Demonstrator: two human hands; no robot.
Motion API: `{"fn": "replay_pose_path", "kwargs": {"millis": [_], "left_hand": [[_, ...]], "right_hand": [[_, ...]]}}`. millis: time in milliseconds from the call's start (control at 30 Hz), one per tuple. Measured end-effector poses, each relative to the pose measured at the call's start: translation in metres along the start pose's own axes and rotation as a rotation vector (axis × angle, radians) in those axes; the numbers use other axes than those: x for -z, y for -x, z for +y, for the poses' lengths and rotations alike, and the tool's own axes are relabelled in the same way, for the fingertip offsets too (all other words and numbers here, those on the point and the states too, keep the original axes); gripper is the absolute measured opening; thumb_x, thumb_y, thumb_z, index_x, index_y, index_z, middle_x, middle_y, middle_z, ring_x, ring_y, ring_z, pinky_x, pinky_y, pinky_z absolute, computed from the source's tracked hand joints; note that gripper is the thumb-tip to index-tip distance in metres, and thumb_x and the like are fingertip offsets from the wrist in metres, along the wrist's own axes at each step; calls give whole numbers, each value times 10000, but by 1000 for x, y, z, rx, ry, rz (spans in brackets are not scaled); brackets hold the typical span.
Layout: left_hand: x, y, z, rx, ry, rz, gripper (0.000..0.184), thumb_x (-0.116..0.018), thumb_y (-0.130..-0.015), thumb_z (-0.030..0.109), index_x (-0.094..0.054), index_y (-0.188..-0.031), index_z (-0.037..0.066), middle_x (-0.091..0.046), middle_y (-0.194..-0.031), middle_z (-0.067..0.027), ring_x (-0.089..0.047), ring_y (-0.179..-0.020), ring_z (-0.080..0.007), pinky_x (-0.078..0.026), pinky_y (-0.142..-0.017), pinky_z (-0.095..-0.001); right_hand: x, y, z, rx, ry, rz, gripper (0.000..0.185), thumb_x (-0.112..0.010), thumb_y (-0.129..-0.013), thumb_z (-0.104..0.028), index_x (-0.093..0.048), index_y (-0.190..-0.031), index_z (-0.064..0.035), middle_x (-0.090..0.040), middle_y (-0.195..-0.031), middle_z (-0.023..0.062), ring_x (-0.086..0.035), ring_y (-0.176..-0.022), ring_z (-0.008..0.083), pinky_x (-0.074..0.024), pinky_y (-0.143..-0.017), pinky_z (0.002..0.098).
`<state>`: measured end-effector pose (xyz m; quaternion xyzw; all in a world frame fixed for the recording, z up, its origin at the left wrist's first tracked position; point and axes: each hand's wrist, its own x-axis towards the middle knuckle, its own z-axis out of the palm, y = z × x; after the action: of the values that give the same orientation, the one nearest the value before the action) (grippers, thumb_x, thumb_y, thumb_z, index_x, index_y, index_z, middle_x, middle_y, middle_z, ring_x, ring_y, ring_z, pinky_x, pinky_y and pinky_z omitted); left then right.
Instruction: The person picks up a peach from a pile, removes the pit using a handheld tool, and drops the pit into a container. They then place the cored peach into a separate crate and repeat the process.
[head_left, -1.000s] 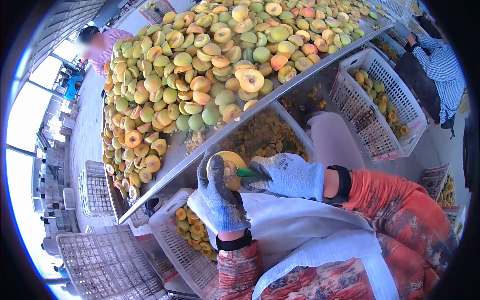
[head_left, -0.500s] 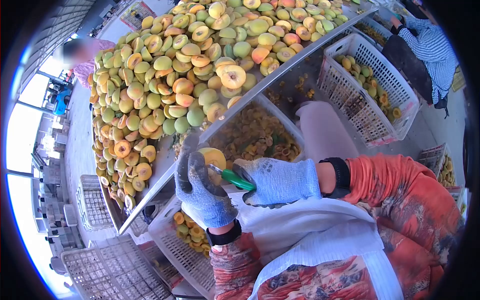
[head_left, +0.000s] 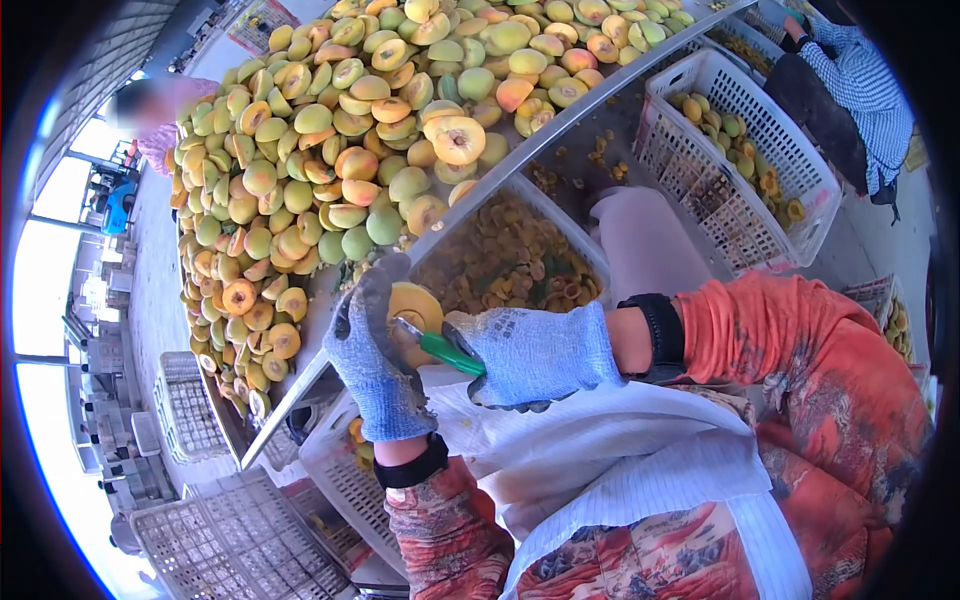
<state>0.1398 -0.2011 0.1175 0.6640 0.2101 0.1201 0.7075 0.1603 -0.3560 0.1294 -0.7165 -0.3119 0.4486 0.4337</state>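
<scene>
In a blue knit glove with dark palm coating, my left hand (head_left: pixel 372 345) is closed around a cut peach half (head_left: pixel 415 306), its yellow flesh turned toward my right hand. My right hand (head_left: pixel 540 355), gloved the same way, grips the green handle of a small pitting knife (head_left: pixel 450 352). The tool's metal tip meets the cut face of the peach; its exact shape is partly hidden. Just beyond my hands, a large heap of halved peaches (head_left: pixel 340 150) covers the metal-edged table (head_left: pixel 590 100).
Below the table edge sits a bin (head_left: pixel 590 235) of peach pits and scraps. White plastic crates (head_left: pixel 665 165) with peach halves stand at right, one more crate (head_left: pixel 345 480) beside my lap. Stacked crates (head_left: pixel 240 535) are lower left. Co-workers (head_left: pixel 850 110) sit at right and stand at far left.
Both hands have shifted slightly left with the peach half and the knife. The peach half's cut face shows more, and my left forearm covers more of the crate below.
</scene>
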Motion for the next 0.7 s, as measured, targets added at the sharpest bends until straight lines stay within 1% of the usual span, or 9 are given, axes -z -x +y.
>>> {"fn": "replay_pose_path", "kwargs": {"millis": [100,200,233,333,367,400,467,667,700], "left_hand": [[-23,3,2,-519,-179,285,349,-489,-861,242,-616,-1008,-47,-611,-981,-110,-559,-887,-182,-439,-786,-289],[-17,-7,-11,-496,-176,217,354,-483,-862,243,-607,-1027,-44,-601,-1005,-120,-559,-889,-186,-444,-785,-286],[-14,-9,-9,-172,10,178,376,-483,-857,253,-591,-1049,-52,-591,-1012,-135,-559,-887,-197,-451,-785,-290],[-2,-15,-17,-168,-64,37,399,-491,-844,258,-578,-1060,-66,-585,-1010,-147,-562,-887,-206,-456,-788,-299],[6,-14,-18,-445,-487,-34,404,-501,-830,245,-572,-1059,-79,-591,-989,-147,-568,-877,-216,-454,-796,-306],[4,-14,-15,-443,-489,-32,404,-501,-830,245,-572,-1059,-79,-591,-989,-147,-568,-877,-216,-454,-796,-306],[-3,-16,-3,-256,-233,-116,425,-530,-805,252,-565,-1065,-82,-600,-963,-145,-578,-853,-229,-462,-784,-313],[-8,-25,-4,-273,-211,-76,472,-552,-804,323,-568,-1064,-71,-603,-931,-153,-584,-832,-228,-476,-753,-299],[1,-35,-16,-237,-171,-96,475,-653,-733,207,-518,-1137,-5,-601,-1050,-104,-574,-946,-209,-449,-840,-332]], "right_hand": [[-19,-32,23,348,9,203,364,-627,-728,-187,-464,-989,8,-596,-727,190,-600,-657,341,-476,-593,420],[-25,-29,32,455,208,486,377,-628,-732,-192,-464,-1004,10,-587,-670,171,-595,-631,348,-475,-578,436],[-23,-25,35,448,201,489,377,-628,-732,-192,-464,-1004,10,-587,-670,171,-595,-631,348,-475,-578,436],[0,-9,23,329,389,411,340,-602,-750,-184,-462,-998,2,-567,-645,158,-598,-582,308,-476,-531,402],[14,-2,11,173,227,191,314,-590,-762,-170,-461,-996,-7,-555,-629,137,-590,-541,262,-468,-490,370],[21,0,4,19,67,-31,288,-579,-773,-156,-460,-995,-16,-543,-614,115,-581,-500,217,-459,-448,338],[19,-3,6,6,-50,-63,281,-584,-774,-145,-458,-994,-22,-536,-613,92,-555,-470,174,-442,-419,307],[-8,-23,30,133,-591,-87,323,-642,-754,-125,-453,-996,-25,-525,-646,47,-489,-425,106,-390,-354,237],[-9,-25,34,169,-821,-143,311,-645,-758,-126,-462,-993,-35,-529,-657,45,-486,-425,101,-392,-363,231]]}}
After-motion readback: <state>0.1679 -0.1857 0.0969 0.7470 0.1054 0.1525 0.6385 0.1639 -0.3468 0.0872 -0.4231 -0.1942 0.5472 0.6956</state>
